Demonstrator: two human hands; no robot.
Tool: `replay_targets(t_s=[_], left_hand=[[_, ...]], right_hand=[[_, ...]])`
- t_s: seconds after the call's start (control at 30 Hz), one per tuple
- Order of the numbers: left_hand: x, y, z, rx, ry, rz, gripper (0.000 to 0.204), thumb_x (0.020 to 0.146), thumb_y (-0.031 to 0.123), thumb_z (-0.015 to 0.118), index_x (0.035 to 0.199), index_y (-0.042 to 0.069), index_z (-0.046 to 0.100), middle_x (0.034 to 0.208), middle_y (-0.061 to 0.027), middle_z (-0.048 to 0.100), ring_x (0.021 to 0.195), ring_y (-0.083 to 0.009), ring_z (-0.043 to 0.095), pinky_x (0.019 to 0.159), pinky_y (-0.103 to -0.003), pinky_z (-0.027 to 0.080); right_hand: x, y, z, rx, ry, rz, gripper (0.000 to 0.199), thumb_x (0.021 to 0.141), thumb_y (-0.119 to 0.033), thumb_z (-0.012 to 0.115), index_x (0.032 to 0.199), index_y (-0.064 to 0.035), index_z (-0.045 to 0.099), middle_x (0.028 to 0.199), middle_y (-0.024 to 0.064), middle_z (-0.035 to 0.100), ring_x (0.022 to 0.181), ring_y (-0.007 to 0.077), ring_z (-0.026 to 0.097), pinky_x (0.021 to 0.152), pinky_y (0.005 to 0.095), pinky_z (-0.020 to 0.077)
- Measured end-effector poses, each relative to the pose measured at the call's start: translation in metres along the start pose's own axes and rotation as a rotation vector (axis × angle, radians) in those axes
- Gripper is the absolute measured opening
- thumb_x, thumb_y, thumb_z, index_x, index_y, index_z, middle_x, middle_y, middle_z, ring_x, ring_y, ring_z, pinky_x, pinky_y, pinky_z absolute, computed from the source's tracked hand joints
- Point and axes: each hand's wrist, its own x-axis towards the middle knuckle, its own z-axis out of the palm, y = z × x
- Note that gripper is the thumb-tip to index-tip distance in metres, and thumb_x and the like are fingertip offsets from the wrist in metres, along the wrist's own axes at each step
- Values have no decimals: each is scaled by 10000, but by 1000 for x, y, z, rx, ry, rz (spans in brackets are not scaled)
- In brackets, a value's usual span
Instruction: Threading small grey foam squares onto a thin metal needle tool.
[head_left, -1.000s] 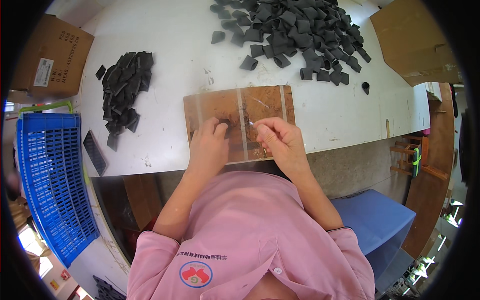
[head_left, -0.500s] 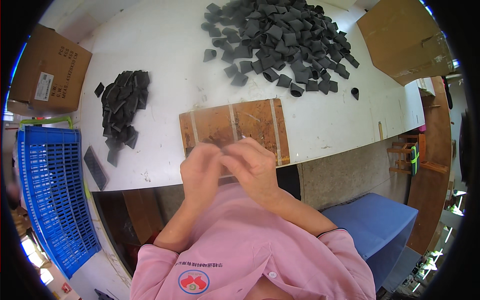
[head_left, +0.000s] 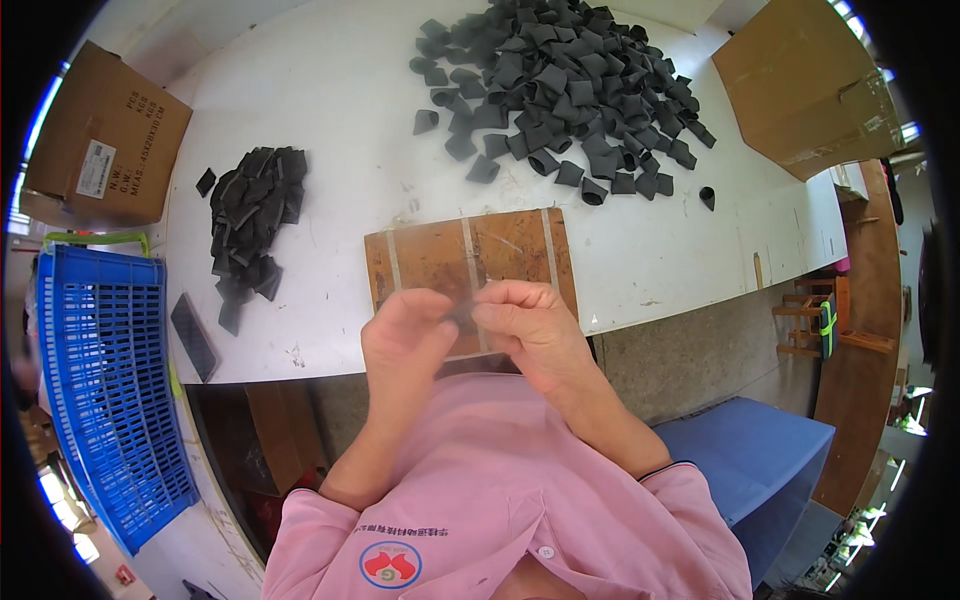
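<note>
Close in front of my chest, my left hand [head_left: 408,335] and my right hand [head_left: 535,328] are held close together over the near part of a brown wooden board [head_left: 425,255]. Between their fingertips is a small dark grey piece [head_left: 463,312], blurred and mostly covered, so its exact kind does not show. My right thumb and forefinger pinch it. The fingers of my left hand curl round its other side. Pale strips run across the board, which lies at the table's near edge.
A large heap of dark grey fabric tubes [head_left: 575,90] covers the far middle of the white table [head_left: 330,300]. Flat black pieces [head_left: 250,205] are piled at the left, near a dark flat slab [head_left: 193,337]. Cardboard boxes [head_left: 105,140] flank the table, with a blue crate [head_left: 115,390] at left.
My hands have drawn slightly apart and the right one has turned, so the dark piece between the fingertips shows more. The view has shifted slightly.
</note>
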Motion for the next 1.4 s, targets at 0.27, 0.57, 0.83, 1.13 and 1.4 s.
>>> replay_targets(t_s=[0.27,0.57,0.83,1.13,1.4], left_hand=[[6,20,1,-194,-28,72,185,801,-51,468,983,-40,495,844,-122,580,386,-26,410,330,-177,291],[29,19,-10,-757,-221,-350,222,861,106,488,1044,-19,479,700,-68,556,353,-28,356,314,-164,244],[34,37,6,367,-126,624,275,775,83,613,1017,-31,554,992,-118,553,845,-183,529,737,-262,415],[30,27,1,-474,-75,326,67,850,46,520,866,-12,551,886,-110,582,815,-165,539,776,-289,434],[19,21,-4,-364,2,250,74,838,64,539,857,-7,546,835,-101,549,826,-179,513,765,-294,419]], right_hand=[[-4,-29,12,146,-217,109,177,884,-189,501,769,-56,525,612,-62,410,522,24,308,453,179,257],[37,-27,5,-160,-383,-99,219,893,-208,494,755,-41,524,608,-45,419,533,33,356,433,188,280],[15,-28,11,-739,74,-804,227,816,-212,591,882,2,553,820,87,513,679,182,519,571,273,421],[8,-28,30,-857,112,-962,240,657,-76,700,848,-10,571,762,81,513,634,210,526,485,286,431],[23,-23,20,-1109,118,-1283,167,612,5,640,754,-12,555,697,58,487,588,199,470,466,285,396]])
